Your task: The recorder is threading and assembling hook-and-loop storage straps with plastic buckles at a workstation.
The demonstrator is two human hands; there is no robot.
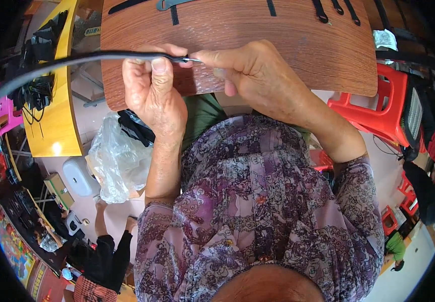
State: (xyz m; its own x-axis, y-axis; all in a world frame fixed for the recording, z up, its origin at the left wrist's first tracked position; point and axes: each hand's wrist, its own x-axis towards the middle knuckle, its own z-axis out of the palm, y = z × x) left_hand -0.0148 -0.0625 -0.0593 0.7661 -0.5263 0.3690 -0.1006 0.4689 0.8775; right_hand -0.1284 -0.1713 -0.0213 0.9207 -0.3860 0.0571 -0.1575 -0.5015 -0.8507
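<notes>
where the two hands meet: just before twelve o'clock, over the brown table (298, 55); clock face laid on the view, twelve at top.
black strap (92, 56): one, long; worked end toward eleven, raised off the tabletop; remainder arcs out to between nine and ten, free end unsupported.
left hand (157, 93): between ten and eleven; thumb and forefinger pinched narrow on the black strap, close to its end.
right hand (255, 68): toward one; thumb and forefinger pinched on a silver piece (193, 60), slim, meeting the strap end; tool or fitting, cannot tell.
loose straps (320, 11): three, black, slotted ends, at one, far table edge.
grey strap (192, 4): one, near twelve, partly out of view.
clear plastic bag (119, 163): one, at nine, below the table.
red stool (393, 113): at about two to three.
hazard, slip: the slim silver piece could skid off the strap, likely from a sideways push, and catch the left fingertips.
hazard, twist: the long overhang could turn the end out of line if the left pinch loosens.
</notes>
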